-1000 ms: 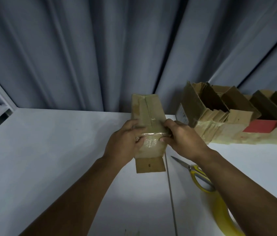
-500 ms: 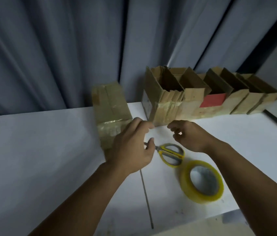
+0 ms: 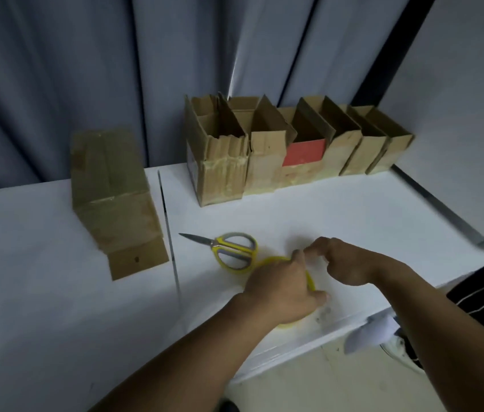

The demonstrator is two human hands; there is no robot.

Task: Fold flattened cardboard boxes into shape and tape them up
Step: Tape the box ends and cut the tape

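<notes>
**Reaching for tape while the half-sealed box waits**

Gripping from above, the left hand curls over the tape roll at the near edge of the table, most likely to pin the roll so it does not slide while a strip is drawn off. The right hand sits just right of it, with its fingers bunched together near the left fingertips. It looks like a search for the tape's loose end, but motion blur hides whether anything is pinched there. Only thin arcs of the roll show: a glossy, translucent yellow ring lying flat.

Just left of the hands, touching or nearly touching the roll, lie the scissors, with yellow and grey looped handles and a short steel blade pointing left. They are within easy reach for the cut.

Further left, past a dark seam in the white table top, stands the cardboard box that is being worked on. It is dull brown, its upper face is shiny with tape already on it, and one plain flap is splayed toward the near side, not yet closed.

At the far edge, a row of folded boxes stands open-topped against the pleated grey curtain. Their lower edges are wrinkled under tape, and one has a red panel.
</notes>
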